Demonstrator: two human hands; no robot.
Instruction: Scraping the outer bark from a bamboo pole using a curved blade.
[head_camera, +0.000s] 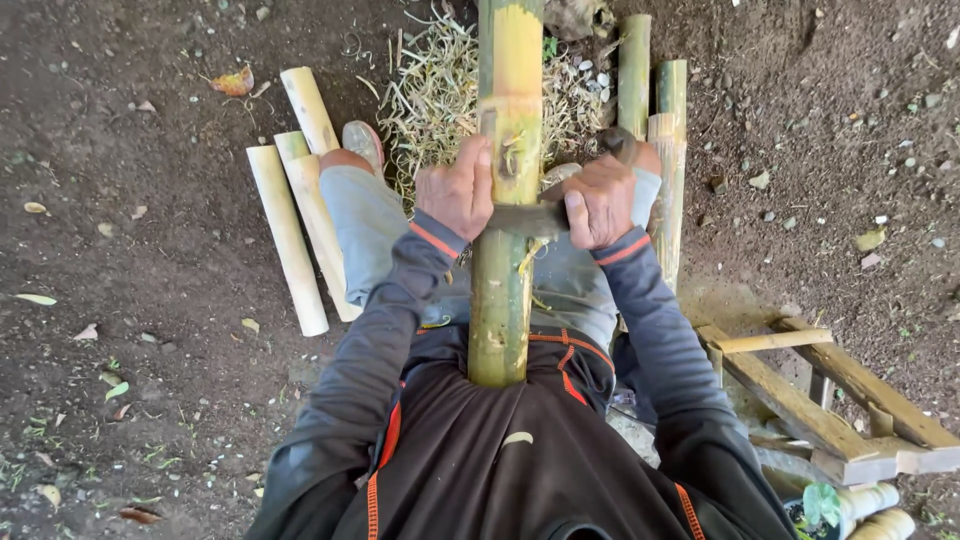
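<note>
A thick green-yellow bamboo pole (505, 300) runs from my belly up and away between my knees. A dark metal blade (525, 218) lies across the pole. My left hand (455, 190) grips the blade's end on the pole's left side, thumb against the bamboo. My right hand (600, 198) is closed around the blade's handle on the right side. Thin curled strips hang off the pole near the blade.
Pale peeled bamboo lengths (290, 235) lie on the dirt at left, green ones (650, 100) at upper right. A heap of shavings (435, 95) sits beyond my knees. A wooden frame (820, 400) lies at lower right.
</note>
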